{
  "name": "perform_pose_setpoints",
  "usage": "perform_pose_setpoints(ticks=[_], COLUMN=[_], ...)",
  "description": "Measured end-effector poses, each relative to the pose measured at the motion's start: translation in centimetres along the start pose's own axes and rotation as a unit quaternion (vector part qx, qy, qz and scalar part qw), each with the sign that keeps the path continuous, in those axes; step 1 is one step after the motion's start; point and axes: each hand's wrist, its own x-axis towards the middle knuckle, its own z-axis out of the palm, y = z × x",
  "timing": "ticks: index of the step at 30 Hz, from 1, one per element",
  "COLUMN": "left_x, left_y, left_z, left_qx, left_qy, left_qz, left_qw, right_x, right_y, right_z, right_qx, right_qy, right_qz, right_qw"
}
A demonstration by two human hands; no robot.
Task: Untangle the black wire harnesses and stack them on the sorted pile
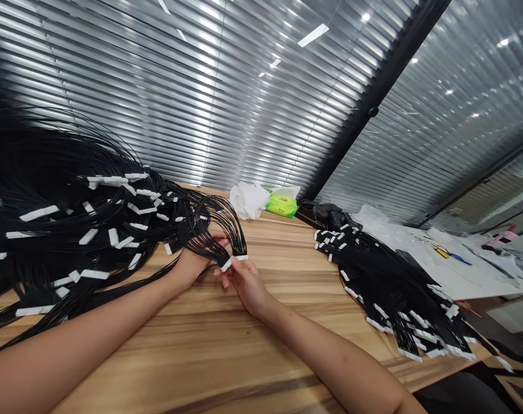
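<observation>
Over the wooden table, my left hand [196, 262] is closed around a bundle of thin black wires [234, 225]; some of its fingers are hidden behind them. These wires arch up and come down to two small white connectors [226, 265]. My right hand [249, 288] pinches at the connectors, thumb on top. The bundle runs left into a large tangled heap of black wire harnesses [136, 198] with many white connectors.
A second pile of black harnesses [386, 282] lies at the right along the wooden table [227, 356]. A green tissue pack [282, 204] and crumpled white tissue [247, 199] stand at the back, before metal blinds [158, 86]. A white table [442, 276] with tools adjoins on the right.
</observation>
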Motion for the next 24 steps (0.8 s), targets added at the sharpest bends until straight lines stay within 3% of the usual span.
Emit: perform_pose_setpoints(ticks=[3,7,13,15,24], left_x=[-0.1,-0.2,-0.6,-0.7,0.2], left_y=[0.7,1.3,1.3,1.2,0.9], left_z=[0.2,0.3,0.8,0.8,0.6], left_qx=[0.052,0.027,0.056,0.055,0.009], left_qy=[0.001,0.018,-0.104,-0.118,0.018], left_qz=[0.036,0.025,-0.060,-0.075,-0.044], left_qw=[0.998,0.999,0.991,0.989,0.999], right_x=[0.1,0.2,0.2,0.2,0.3], right_y=[-0.1,-0.1,0.3,0.3,0.4], right_z=[0.1,0.0,-0.3,-0.3,-0.3], right_qx=[0.021,0.038,0.046,0.049,0.016], right_qy=[0.015,0.013,-0.006,-0.008,0.000], right_qz=[0.001,0.008,0.021,0.023,0.001], right_qw=[1.000,0.999,0.999,0.998,1.000])
